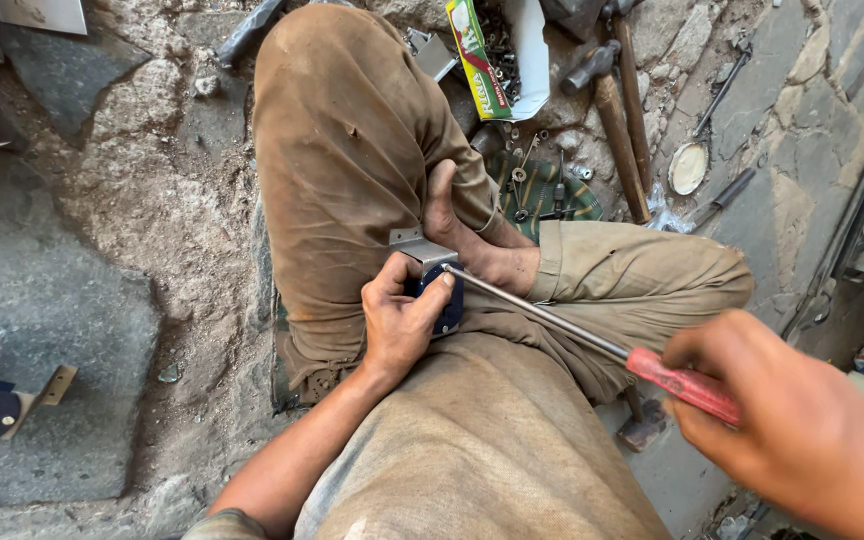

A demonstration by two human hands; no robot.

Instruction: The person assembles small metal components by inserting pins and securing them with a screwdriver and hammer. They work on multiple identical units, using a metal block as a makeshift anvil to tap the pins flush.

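Note:
I sit cross-legged on a stone floor. My left hand [399, 318] grips a small dark blue box with a grey metal bracket [424, 255] and presses it against my bare foot [472, 245]. My right hand [787, 420] holds a long screwdriver [592, 340] by its red handle. The steel shaft runs up to the left, and its tip touches the top of the box near my left thumb.
Two wooden-handled hammers [617, 110] lie at the top, beside a green cloth with loose screws and small tools [542, 185]. A green and white packet [482, 55] lies above them. A round metal lid [689, 167] sits to the right. A dark part with a bracket [2, 405] lies far left.

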